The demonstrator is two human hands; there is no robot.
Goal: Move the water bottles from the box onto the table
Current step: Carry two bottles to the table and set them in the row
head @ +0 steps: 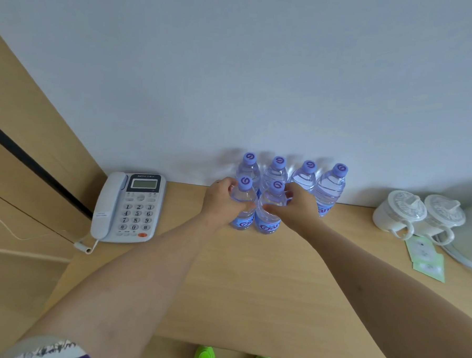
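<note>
Several clear water bottles with purple caps stand upright on the wooden table [251, 275], close to the white wall. My left hand [220, 198] grips the front left bottle [243, 206] around its upper body. My right hand [300, 207] grips the front right bottle [272, 205] the same way. Both front bottles stand side by side with their bases on the table. Behind them a row of bottles [330, 186] lines the wall. No box is in view.
A white desk phone [131, 206] lies on the table at the left. Two white lidded cups [419, 213] stand at the right, with green packets [427, 257] in front of them and a white round object at the edge. Green shoes show below the table's front edge.
</note>
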